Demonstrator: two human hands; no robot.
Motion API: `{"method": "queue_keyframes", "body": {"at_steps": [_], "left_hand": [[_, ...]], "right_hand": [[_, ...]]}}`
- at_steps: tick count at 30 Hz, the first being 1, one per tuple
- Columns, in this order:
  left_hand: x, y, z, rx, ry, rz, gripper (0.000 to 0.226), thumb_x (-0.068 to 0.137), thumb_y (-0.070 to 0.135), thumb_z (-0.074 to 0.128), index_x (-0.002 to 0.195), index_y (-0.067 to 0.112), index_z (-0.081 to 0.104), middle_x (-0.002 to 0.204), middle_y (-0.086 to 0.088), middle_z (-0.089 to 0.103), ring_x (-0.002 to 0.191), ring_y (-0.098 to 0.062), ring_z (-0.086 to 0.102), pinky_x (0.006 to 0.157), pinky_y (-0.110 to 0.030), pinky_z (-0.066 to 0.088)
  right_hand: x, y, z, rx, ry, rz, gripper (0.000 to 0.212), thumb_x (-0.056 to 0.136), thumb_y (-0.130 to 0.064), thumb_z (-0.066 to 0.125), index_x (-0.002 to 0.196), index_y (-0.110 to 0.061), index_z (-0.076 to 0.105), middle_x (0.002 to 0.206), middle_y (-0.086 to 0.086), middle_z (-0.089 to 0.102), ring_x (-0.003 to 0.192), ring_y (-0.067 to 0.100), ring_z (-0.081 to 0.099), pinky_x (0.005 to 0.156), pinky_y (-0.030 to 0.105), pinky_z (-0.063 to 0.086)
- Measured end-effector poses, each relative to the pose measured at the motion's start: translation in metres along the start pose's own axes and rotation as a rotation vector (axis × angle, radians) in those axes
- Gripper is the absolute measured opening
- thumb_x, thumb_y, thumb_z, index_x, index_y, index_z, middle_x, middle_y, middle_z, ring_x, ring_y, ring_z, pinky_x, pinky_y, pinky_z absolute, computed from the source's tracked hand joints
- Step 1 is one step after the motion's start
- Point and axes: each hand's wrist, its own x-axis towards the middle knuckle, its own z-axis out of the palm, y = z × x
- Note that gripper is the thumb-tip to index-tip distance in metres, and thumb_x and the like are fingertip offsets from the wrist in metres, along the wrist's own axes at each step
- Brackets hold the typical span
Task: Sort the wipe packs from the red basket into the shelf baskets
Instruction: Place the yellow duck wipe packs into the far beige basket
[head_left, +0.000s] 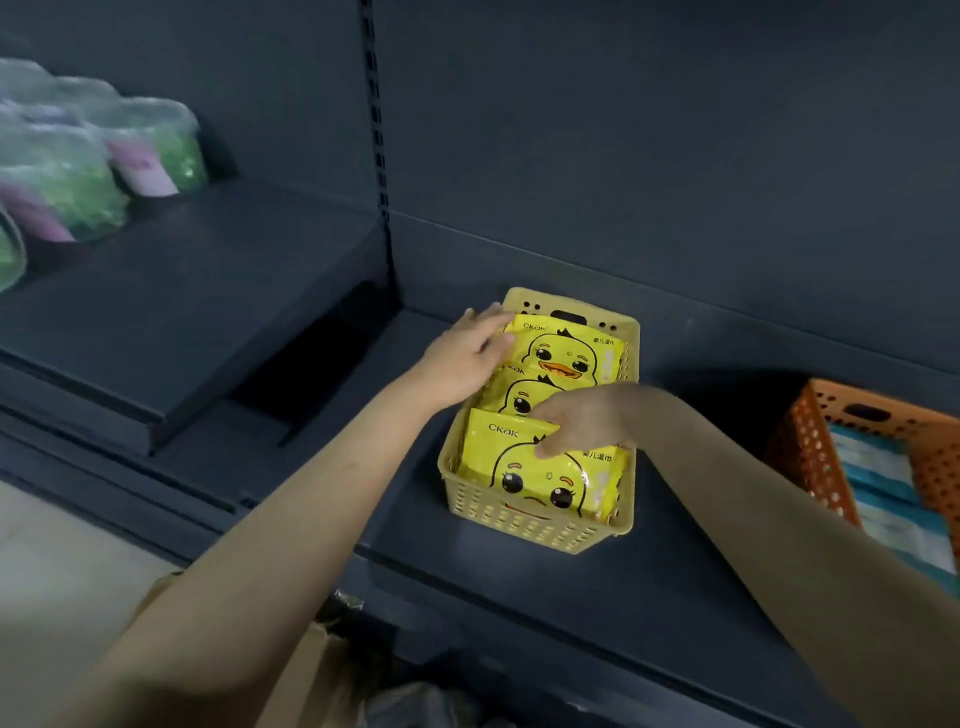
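i'm looking at a dark grey shelf (519, 597) that runs across my view. a yellow basket (530, 532) sits on it near the middle, its long side running front to back. well apart on the right, an orange basket (815, 447) rests on the same shelf, cut off by the frame edge. on the left, a higher shelf board (197, 280) carries blurred plastic bags (78, 171).

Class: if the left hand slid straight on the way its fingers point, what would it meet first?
Probably the yellow basket's far wall, by its left corner; the fingers lie at the edge of the rear duck pack. Depth is unclear.
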Motion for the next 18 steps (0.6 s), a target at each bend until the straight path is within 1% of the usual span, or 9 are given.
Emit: {"method": "queue_keyframes", "body": {"at_steps": [1, 3, 6, 8, 9, 12, 15, 17, 18], "left_hand": [[0.004, -0.003, 0.005, 0.046, -0.021, 0.01, 0.05, 0.103, 0.043, 0.031, 0.15, 0.028, 0.029, 0.161, 0.008, 0.012, 0.15, -0.017, 0.003, 0.121, -0.051, 0.009], [0.007, -0.011, 0.014, 0.03, -0.034, 0.024, 0.051, 0.103, 0.043, 0.029, 0.151, 0.026, 0.025, 0.162, 0.011, 0.006, 0.149, -0.014, 0.004, 0.121, -0.052, 0.008], [0.009, -0.023, 0.02, -0.101, -0.015, 0.015, 0.051, 0.103, 0.044, 0.027, 0.152, 0.029, 0.022, 0.161, 0.017, 0.005, 0.149, -0.011, 0.005, 0.121, -0.052, 0.01], [0.01, -0.027, 0.02, -0.117, -0.032, 0.015, 0.052, 0.103, 0.047, 0.025, 0.152, 0.033, 0.02, 0.16, 0.02, 0.003, 0.149, -0.011, 0.004, 0.12, -0.053, 0.01], [0.011, -0.027, 0.019, -0.124, -0.038, 0.014, 0.051, 0.103, 0.047, 0.025, 0.152, 0.033, 0.02, 0.16, 0.022, 0.002, 0.149, -0.009, 0.004, 0.12, -0.054, 0.01], [0.013, -0.028, 0.021, -0.144, -0.021, 0.017, 0.049, 0.104, 0.042, 0.027, 0.151, 0.033, 0.023, 0.159, 0.023, 0.004, 0.148, -0.005, 0.006, 0.12, -0.053, 0.012], [0.015, -0.027, 0.023, -0.137, -0.006, 0.028, 0.048, 0.104, 0.038, 0.028, 0.151, 0.031, 0.025, 0.159, 0.024, 0.005, 0.147, -0.002, 0.009, 0.12, -0.053, 0.015], [0.015, -0.026, 0.024, -0.125, 0.001, 0.026, 0.048, 0.104, 0.038, 0.028, 0.151, 0.031, 0.025, 0.159, 0.024, 0.006, 0.146, -0.001, 0.011, 0.119, -0.052, 0.017], [0.016, -0.026, 0.024, -0.119, 0.003, 0.027, 0.048, 0.104, 0.038, 0.028, 0.151, 0.03, 0.025, 0.159, 0.023, 0.006, 0.145, 0.0, 0.012, 0.119, -0.052, 0.018]], "right_hand": [[0.003, 0.002, 0.005, 0.024, 0.031, -0.005, 0.045, 0.096, -0.037, 0.052, 0.138, -0.025, 0.047, 0.136, -0.001, 0.055, 0.124, 0.023, 0.051, 0.105, 0.044, 0.041], [0.004, 0.005, 0.014, 0.102, 0.1, -0.021, 0.037, 0.096, -0.034, 0.051, 0.132, -0.025, 0.053, 0.128, -0.002, 0.06, 0.116, 0.02, 0.056, 0.103, 0.042, 0.043], [0.002, 0.008, 0.032, 0.196, 0.15, -0.065, 0.039, 0.097, -0.031, 0.048, 0.136, -0.027, 0.049, 0.133, -0.006, 0.056, 0.12, 0.014, 0.052, 0.105, 0.039, 0.041], [0.001, 0.007, 0.042, 0.23, 0.197, -0.079, 0.043, 0.098, -0.036, 0.047, 0.139, -0.026, 0.045, 0.137, -0.008, 0.052, 0.123, 0.012, 0.048, 0.104, 0.032, 0.039], [0.001, 0.007, 0.044, 0.261, 0.225, -0.081, 0.042, 0.098, -0.041, 0.046, 0.137, -0.024, 0.048, 0.134, -0.008, 0.054, 0.121, 0.011, 0.05, 0.101, 0.03, 0.04], [0.004, 0.003, 0.045, 0.402, 0.355, -0.09, 0.038, 0.097, -0.049, 0.044, 0.122, -0.025, 0.059, 0.113, -0.008, 0.064, 0.102, 0.011, 0.061, 0.087, 0.027, 0.047], [0.009, -0.002, 0.053, 0.382, 0.594, -0.049, 0.028, 0.095, -0.042, 0.05, 0.108, -0.021, 0.062, 0.096, -0.008, 0.063, 0.078, 0.009, 0.063, 0.073, 0.02, 0.047], [0.011, -0.007, 0.056, 0.369, 0.587, -0.023, 0.028, 0.096, -0.04, 0.051, 0.105, -0.018, 0.065, 0.089, -0.005, 0.064, 0.066, 0.01, 0.06, 0.067, 0.022, 0.049], [0.013, -0.01, 0.056, 0.349, 0.561, 0.002, 0.028, 0.096, -0.04, 0.051, 0.104, -0.018, 0.066, 0.087, -0.004, 0.064, 0.065, 0.01, 0.059, 0.065, 0.024, 0.049]]}}
